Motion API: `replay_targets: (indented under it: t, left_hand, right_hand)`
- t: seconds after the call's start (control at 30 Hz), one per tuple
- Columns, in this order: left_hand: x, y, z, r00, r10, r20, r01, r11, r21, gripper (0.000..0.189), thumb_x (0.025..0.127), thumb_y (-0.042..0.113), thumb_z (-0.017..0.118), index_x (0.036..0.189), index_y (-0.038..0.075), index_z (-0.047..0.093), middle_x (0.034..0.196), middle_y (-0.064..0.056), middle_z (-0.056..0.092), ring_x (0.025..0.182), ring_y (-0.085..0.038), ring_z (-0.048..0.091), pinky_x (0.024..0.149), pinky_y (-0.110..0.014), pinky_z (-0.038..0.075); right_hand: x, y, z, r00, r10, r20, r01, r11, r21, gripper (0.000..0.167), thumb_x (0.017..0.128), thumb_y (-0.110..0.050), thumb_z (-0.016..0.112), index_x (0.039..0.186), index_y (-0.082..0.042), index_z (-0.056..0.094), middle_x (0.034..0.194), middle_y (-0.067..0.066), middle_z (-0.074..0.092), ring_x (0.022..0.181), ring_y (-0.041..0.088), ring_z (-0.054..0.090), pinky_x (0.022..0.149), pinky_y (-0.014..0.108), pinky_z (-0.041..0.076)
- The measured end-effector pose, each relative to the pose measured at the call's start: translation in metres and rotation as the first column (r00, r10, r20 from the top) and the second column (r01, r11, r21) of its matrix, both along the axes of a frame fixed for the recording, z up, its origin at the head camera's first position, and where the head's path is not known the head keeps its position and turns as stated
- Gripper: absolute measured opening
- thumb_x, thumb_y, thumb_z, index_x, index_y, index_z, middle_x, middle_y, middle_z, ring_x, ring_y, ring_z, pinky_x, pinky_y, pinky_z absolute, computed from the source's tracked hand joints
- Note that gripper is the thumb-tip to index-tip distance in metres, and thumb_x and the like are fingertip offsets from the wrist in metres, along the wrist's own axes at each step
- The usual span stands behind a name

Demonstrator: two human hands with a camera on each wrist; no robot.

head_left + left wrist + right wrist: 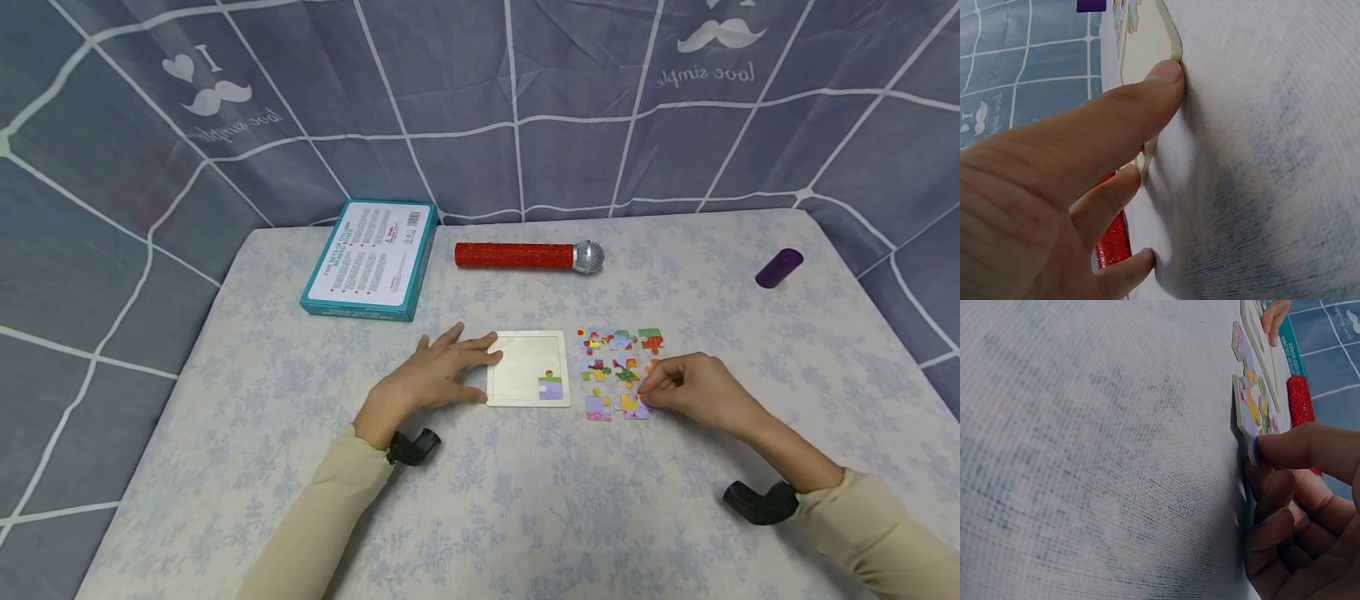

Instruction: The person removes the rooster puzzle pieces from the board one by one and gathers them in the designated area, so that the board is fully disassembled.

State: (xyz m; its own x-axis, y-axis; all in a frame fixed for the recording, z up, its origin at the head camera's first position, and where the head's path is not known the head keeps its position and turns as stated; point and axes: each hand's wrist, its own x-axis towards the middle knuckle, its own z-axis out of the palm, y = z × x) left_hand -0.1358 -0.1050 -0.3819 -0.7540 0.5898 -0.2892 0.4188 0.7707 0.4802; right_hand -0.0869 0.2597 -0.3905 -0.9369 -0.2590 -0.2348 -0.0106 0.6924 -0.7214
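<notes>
My left hand (pixel 435 377) has its fingers spread, with thumb and fingertips touching the left edge of a pale wooden puzzle tray (pixel 516 367). One lilac and green puzzle piece (pixel 551 389) lies in the tray's lower right corner. To the right of the tray, several loose jigsaw pieces (pixel 597 407) with colourful prints are laid out in rows. At the bottom of this group, my right hand (pixel 705 393) pinches a lilac and yellow puzzle piece (pixel 1246 412) by its edge between thumb and finger. In the right wrist view that piece tilts slightly off the cloth.
Behind the tray lies a red glittery microphone (pixel 517 256) with a silver head. A teal and white box (pixel 367 258) stands at the back left. Toward the back right lies a dark purple cylinder (pixel 779 268). A grey checked curtain (pixel 465 100) hangs behind the cloth-covered table (pixel 480 508).
</notes>
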Motion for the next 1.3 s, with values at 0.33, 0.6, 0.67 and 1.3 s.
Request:
replay_targets:
  t: [0.33, 0.6, 0.67, 1.3]
  left_hand:
    - [0.000, 0.000, -0.001, 1.000, 0.005, -0.006, -0.005, 1.000, -0.006, 0.066, 0.085, 0.027, 0.078, 0.145, 0.020, 0.051, 0.159, 0.005, 0.030, 0.149, -0.038, 0.008, 0.109, -0.074, 0.004]
    - [0.001, -0.001, 0.001, 1.000, 0.007, -0.003, -0.007, 1.000, -0.006, 0.066, 0.085, 0.028, 0.078, 0.145, 0.020, 0.051, 0.159, 0.005, 0.030, 0.149, -0.038, 0.008, 0.109, -0.073, 0.004]
    - [0.000, -0.001, 0.001, 1.000, 0.007, 0.000, -0.007, 1.000, -0.004, 0.066, 0.085, 0.027, 0.078, 0.145, 0.020, 0.051, 0.159, 0.005, 0.030, 0.149, -0.038, 0.008, 0.109, -0.073, 0.004]
    - [0.000, 0.001, -0.001, 1.000, 0.012, 0.002, -0.012, 1.000, -0.004, 0.065, 0.085, 0.029, 0.078, 0.144, 0.021, 0.052, 0.159, 0.006, 0.030, 0.149, -0.037, 0.008, 0.109, -0.073, 0.004]
  right_hand:
    - [0.003, -0.001, -0.002, 0.997, 0.020, -0.070, -0.018, 0.999, 0.034, 0.004, 0.085, -0.014, 0.075, 0.081, -0.014, 0.075, 0.075, -0.007, 0.069, 0.068, 0.008, 0.059, 0.062, 0.024, 0.046]
    - [-0.004, -0.013, 0.006, 0.988, 0.000, -0.157, 0.009, 0.998, 0.054, 0.003, 0.084, -0.013, 0.074, 0.082, -0.012, 0.074, 0.071, -0.005, 0.066, 0.066, 0.010, 0.058, 0.060, 0.024, 0.046]
    - [-0.007, -0.021, 0.007, 0.983, 0.011, -0.182, -0.001, 0.999, 0.052, 0.002, 0.084, -0.011, 0.074, 0.084, -0.008, 0.074, 0.071, -0.005, 0.064, 0.065, 0.010, 0.056, 0.058, 0.023, 0.045]
    - [-0.026, -0.101, -0.004, 0.936, 0.223, -0.272, -0.209, 0.975, 0.078, 0.025, 0.082, 0.002, 0.069, 0.106, 0.002, 0.074, 0.084, 0.002, 0.065, 0.073, 0.012, 0.055, 0.065, 0.028, 0.048]
